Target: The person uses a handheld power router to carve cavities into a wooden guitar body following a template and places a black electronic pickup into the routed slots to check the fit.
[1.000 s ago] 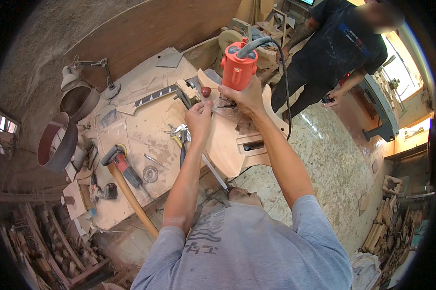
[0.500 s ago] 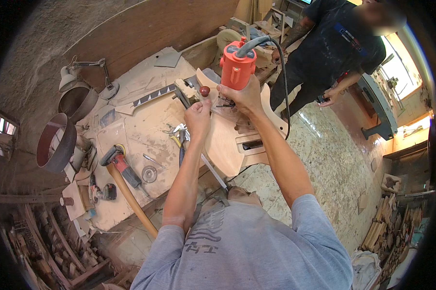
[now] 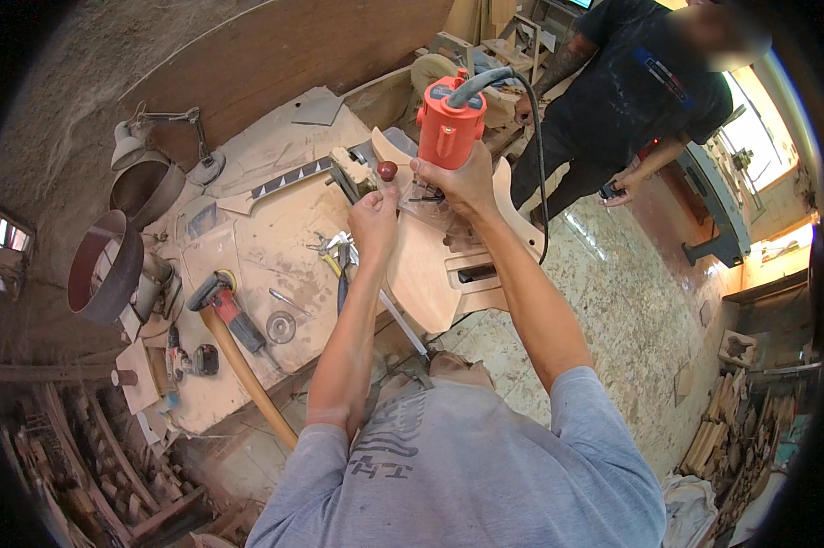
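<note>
My right hand (image 3: 469, 187) is wrapped round the lower part of an upright orange electric router (image 3: 446, 137). The router stands on a pale wooden electric guitar body (image 3: 421, 283) with cut-out pockets; its bit is hidden. My left hand (image 3: 374, 219) is closed with its fingertips just below a dark red round knob (image 3: 387, 171) on the router's left side. What those fingers grip, if anything, is hidden. A clear plate (image 3: 430, 217) seems to lie under the router. Beside my left wrist are pliers with yellow-and-dark handles (image 3: 331, 260).
On the dusty workbench (image 3: 248, 320) lie a guitar neck (image 3: 284, 183), a red angle grinder (image 3: 234, 310), a cordless drill (image 3: 193, 359) and a desk lamp (image 3: 202, 164). The router's black cable (image 3: 542, 155) loops down at right. A co-worker (image 3: 613, 100) stands close behind the bench.
My hands and the router hold nearly the same place. The co-worker's lower hand, with a small dark object, has shifted slightly.
</note>
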Demonstrator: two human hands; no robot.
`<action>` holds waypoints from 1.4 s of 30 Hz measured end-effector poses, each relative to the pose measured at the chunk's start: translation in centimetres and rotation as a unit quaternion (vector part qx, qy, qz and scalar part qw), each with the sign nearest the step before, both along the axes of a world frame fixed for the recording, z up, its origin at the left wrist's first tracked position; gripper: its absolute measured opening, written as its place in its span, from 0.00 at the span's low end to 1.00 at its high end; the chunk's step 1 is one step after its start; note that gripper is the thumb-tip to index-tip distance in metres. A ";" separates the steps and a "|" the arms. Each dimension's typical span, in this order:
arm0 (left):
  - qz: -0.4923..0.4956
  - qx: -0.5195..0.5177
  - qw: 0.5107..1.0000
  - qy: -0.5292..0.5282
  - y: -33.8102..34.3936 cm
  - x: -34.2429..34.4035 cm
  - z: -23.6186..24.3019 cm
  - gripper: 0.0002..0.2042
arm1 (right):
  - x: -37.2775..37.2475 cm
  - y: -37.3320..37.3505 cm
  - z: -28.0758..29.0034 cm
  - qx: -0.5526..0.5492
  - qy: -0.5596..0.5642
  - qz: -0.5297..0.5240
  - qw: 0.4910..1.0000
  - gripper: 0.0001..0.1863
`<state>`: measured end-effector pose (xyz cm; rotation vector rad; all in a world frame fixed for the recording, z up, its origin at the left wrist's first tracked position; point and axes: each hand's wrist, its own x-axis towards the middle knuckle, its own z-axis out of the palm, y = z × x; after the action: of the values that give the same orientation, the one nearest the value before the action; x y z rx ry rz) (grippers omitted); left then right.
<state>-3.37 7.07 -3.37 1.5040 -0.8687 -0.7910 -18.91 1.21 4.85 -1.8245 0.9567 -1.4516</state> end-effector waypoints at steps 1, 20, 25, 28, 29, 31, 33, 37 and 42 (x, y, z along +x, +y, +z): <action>-0.003 0.002 1.000 0.002 -0.1 0.0 -0.2 0.21 | 0.0 0.0 0.0 -0.002 -0.001 -0.002 1.000 0.22; 0.003 -0.005 1.000 0.009 -0.2 0.0 -0.5 0.21 | 0.1 0.3 0.4 0.064 0.004 0.003 0.998 0.42; 0.005 -0.001 1.000 0.008 -0.3 0.0 -0.7 0.21 | 0.3 0.2 0.1 -0.004 -0.004 -0.012 1.000 0.27; 0.001 0.005 1.000 0.005 -0.5 0.3 -1.1 0.21 | 0.4 0.2 0.1 0.008 -0.007 -0.004 1.000 0.27; 0.002 0.000 1.000 0.005 -0.4 0.2 -0.9 0.21 | 0.3 0.2 0.0 0.007 -0.004 -0.007 1.000 0.27; 0.002 -0.009 1.000 0.005 -0.3 -0.1 -0.6 0.21 | 0.2 -0.1 -0.3 0.002 0.006 -0.017 1.000 0.27; 0.002 -0.004 1.000 0.000 -0.3 0.0 -0.5 0.21 | 0.1 -0.2 -0.5 -0.002 0.014 -0.024 1.000 0.27; 0.005 -0.004 1.000 0.007 -0.4 0.1 -1.0 0.21 | 0.4 -0.3 -0.4 -0.019 -0.001 -0.020 1.000 0.26; 0.005 -0.006 1.000 0.001 -0.3 0.1 -0.8 0.21 | 0.2 -0.1 -0.4 0.090 -0.011 0.012 0.996 0.43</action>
<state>-3.25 6.79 -4.15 1.4957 -0.8615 -0.7789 -18.72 1.08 4.43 -1.6813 1.0175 -1.3229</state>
